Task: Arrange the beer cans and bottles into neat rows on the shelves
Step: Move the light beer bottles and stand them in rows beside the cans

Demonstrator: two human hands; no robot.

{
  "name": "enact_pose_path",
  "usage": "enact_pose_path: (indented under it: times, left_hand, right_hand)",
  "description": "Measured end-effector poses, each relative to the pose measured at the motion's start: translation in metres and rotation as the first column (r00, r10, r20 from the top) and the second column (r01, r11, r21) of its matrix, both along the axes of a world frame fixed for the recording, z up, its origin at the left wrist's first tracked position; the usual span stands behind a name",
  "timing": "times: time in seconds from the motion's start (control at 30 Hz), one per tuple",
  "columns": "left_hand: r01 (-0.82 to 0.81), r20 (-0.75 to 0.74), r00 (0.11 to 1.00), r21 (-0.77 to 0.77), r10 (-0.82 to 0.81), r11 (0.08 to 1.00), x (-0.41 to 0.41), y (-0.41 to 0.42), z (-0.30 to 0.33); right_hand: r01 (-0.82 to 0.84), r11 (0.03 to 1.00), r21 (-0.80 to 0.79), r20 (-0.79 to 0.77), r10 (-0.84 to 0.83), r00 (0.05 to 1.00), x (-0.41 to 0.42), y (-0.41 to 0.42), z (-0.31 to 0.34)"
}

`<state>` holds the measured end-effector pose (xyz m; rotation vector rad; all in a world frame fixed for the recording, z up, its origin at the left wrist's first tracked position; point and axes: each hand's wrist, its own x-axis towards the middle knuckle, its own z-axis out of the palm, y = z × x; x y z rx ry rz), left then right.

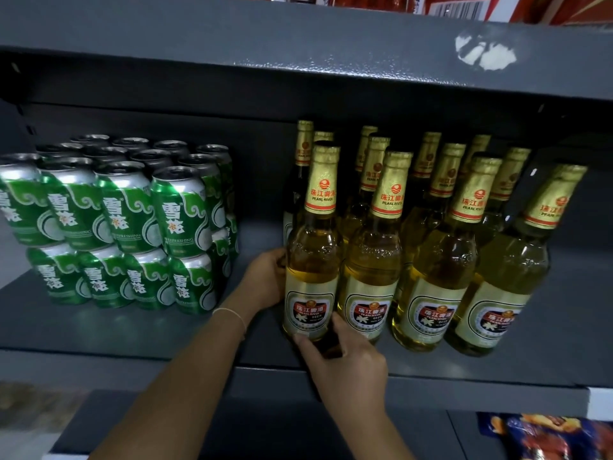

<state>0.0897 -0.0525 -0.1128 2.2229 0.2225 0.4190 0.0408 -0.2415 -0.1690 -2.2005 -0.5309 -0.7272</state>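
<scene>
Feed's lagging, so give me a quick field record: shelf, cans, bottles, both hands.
shelf: grey metal
cans: green, stacked two high at left, in rows
bottles: gold-necked, upright at right, four in front, more behind
gap: bare shelf between cans and bottles
left hand: grip on left side of front-left bottle
right hand: grip at that bottle's base

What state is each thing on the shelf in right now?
front-left bottle: upright, capped, gripped by both hands
left hand: holds its side
right hand: holds its base
other bottles: upright, capped, in rows
green cans: unopened, stacked two high
</scene>
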Motion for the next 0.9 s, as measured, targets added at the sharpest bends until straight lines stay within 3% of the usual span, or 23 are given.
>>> enact_pose_path:
  times: [0.1, 0.17, 0.23, 0.3, 0.4, 0.6, 0.9]
  left_hand:
    - [0.029, -0.024, 0.999, -0.027, -0.029, 0.999, -0.001, 0.004, 0.008]
    - [0.032, -0.012, 0.999, -0.262, -0.036, 0.965, 0.002, 0.009, 0.014]
    - [-0.061, 0.035, 0.996, -0.45, 0.086, 0.891, 0.007, 0.016, 0.02]
    - [-0.154, 0.076, 0.975, -0.457, 0.211, 0.876, 0.019, 0.022, 0.025]
    - [-0.205, -0.03, 0.977, -0.389, 0.211, 0.898, 0.039, 0.029, 0.027]
    - [0.024, 0.054, 0.999, -0.442, 0.0, 0.897, 0.055, 0.037, 0.023]
    - [0.122, 0.104, 0.991, -0.419, -0.086, 0.9, 0.056, 0.038, 0.022]
  right_hand:
    - [-0.004, 1.0, 0.006, 0.005, 0.004, 1.0, 0.0, 0.0, 0.0]
    - [-0.023, 1.0, 0.015, 0.009, 0.023, 1.0, 0.0, -0.001, -0.001]
    - [-0.039, 0.999, 0.017, 0.018, 0.039, 0.999, 0.0, -0.001, -0.001]
    - [-0.051, 0.999, 0.019, 0.021, 0.05, 0.999, -0.001, -0.002, 0.0]
    - [-0.059, 0.998, 0.028, 0.016, 0.058, 0.998, -0.002, -0.003, 0.002]
    - [-0.015, 0.998, 0.06, 0.019, 0.014, 1.0, 0.0, 0.0, -0.001]
    - [-0.04, 0.998, 0.057, -0.015, 0.041, 0.999, -0.001, -0.001, -0.003]
